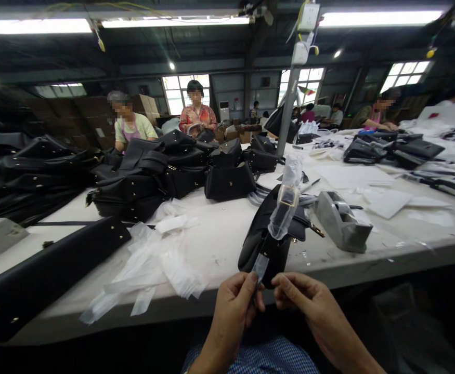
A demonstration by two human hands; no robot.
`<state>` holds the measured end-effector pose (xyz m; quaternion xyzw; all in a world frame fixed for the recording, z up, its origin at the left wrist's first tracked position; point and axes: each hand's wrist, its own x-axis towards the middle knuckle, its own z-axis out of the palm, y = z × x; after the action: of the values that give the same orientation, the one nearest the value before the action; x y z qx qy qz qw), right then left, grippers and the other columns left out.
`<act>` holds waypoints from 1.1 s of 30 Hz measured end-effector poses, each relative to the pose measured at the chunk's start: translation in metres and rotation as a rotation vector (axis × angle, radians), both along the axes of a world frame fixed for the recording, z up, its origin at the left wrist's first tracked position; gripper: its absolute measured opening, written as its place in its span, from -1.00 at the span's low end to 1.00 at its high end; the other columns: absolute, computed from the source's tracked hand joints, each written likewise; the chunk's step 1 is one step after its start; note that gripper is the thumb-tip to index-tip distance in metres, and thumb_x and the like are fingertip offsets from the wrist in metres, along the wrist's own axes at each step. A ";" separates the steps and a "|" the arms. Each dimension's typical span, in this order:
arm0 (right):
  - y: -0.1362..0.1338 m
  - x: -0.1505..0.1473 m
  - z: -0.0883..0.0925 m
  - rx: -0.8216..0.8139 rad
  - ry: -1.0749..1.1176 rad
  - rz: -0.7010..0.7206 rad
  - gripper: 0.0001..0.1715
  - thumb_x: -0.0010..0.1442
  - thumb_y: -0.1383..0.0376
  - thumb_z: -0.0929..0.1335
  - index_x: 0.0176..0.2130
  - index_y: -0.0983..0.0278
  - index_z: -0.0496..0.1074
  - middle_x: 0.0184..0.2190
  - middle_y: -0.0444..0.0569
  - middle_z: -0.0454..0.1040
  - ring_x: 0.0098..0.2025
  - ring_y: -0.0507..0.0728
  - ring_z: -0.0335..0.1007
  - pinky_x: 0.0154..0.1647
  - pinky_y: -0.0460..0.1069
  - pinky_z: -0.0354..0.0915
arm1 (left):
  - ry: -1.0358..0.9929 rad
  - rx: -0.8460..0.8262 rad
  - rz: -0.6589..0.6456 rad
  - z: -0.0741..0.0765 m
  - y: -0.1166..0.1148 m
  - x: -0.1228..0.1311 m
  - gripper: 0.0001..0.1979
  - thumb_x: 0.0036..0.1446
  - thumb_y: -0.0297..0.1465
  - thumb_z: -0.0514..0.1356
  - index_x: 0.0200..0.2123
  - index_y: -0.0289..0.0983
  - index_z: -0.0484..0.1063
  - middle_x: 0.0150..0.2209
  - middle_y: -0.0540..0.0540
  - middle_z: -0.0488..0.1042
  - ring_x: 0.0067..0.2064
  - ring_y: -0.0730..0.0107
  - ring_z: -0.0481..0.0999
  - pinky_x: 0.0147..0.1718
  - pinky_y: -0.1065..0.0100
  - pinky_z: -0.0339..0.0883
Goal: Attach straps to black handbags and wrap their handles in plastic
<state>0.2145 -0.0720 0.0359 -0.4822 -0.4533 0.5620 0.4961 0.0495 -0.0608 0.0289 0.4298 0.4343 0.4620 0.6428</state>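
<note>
In the head view a black handbag (252, 241) stands at the table's near edge, just beyond my hands. Its strap rises over the bag, and a gold buckle (288, 195) on it is wrapped in clear plastic. My left hand (233, 298) pinches the lower end of the strap (261, 266), which has translucent film around it. Close by on the right, my right hand (307, 297) has thumb and fingertips pressed together; whatever lies between them is too small to make out. A gold clasp (316, 229) sticks out from the bag's right side.
A grey tape dispenser (344, 228) stands right of the bag. Clear plastic sleeves (160, 259) lie left, partly over the table edge. A long black bag (51, 267) lies at the near left, with piled black handbags (133, 182) behind. A metal post (287, 109) rises mid-table. Several co-workers are beyond.
</note>
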 end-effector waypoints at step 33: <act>0.019 -0.008 -0.002 0.165 -0.397 0.036 -0.60 0.25 0.01 0.35 -0.35 0.25 0.58 -0.52 -0.10 0.51 -0.41 0.12 0.44 -0.32 -0.04 0.29 | 0.223 0.108 -0.094 0.005 0.013 -0.010 -0.42 0.20 0.12 0.09 -0.40 -0.32 0.44 -0.67 0.05 0.35 -0.74 0.63 0.14 -0.76 0.53 -0.09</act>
<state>0.2062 -0.0526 0.0343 -0.5331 -0.5951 0.4257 0.4247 0.0390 -0.0474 0.0343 0.5325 0.4568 0.4034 0.5874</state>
